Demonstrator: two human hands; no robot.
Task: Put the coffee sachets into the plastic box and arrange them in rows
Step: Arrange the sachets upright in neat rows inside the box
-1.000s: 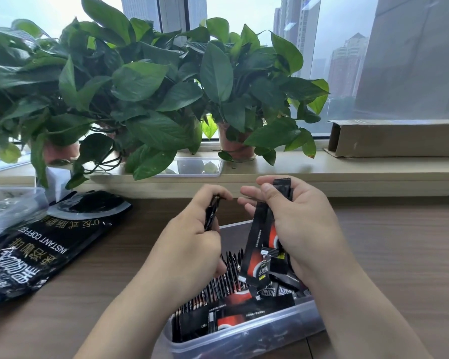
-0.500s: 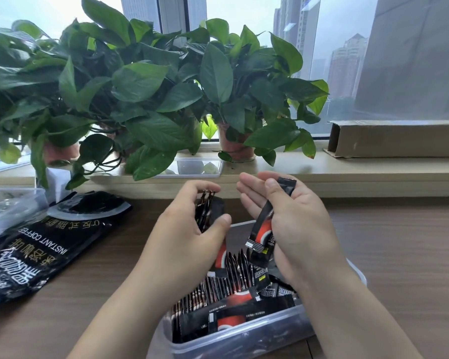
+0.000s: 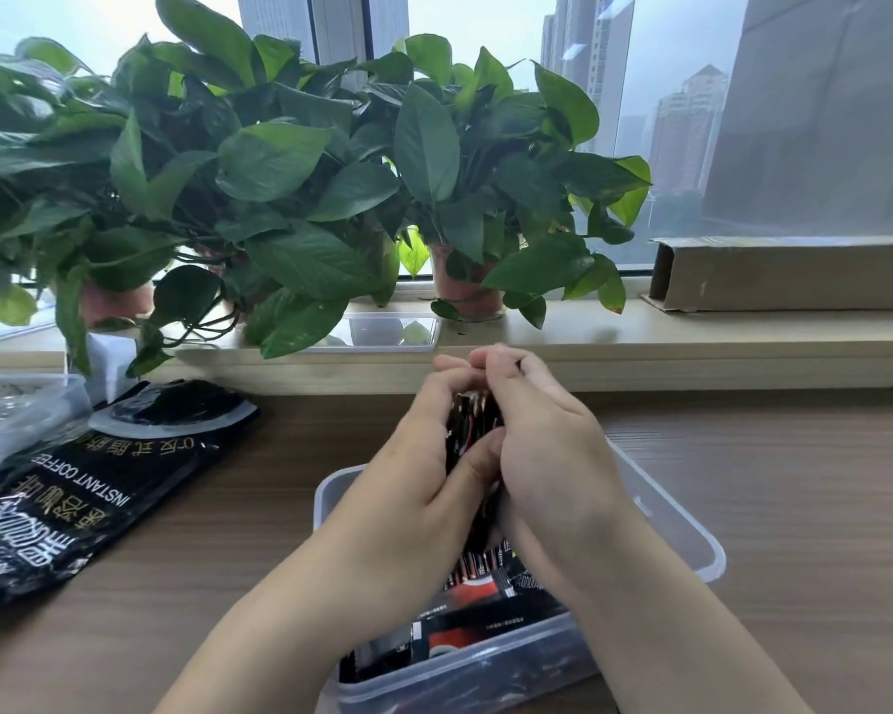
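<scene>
The left hand (image 3: 418, 487) and right hand (image 3: 547, 456) are squaring a bundle of black-and-red coffee sachets (image 3: 473, 425), both grips clamped on it above the clear plastic box (image 3: 692, 538), probably needing an upright lowering into a row next.

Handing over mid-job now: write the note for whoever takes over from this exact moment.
Left hand and right hand: both grip one sachet bundle above the plastic box.
Done: a row of sachets stands on edge in the box.
Left: set the bundle into a row; stand up the loose sachets lying flat at the near end.
The instant coffee bag lies on the table, left of the box.
</scene>
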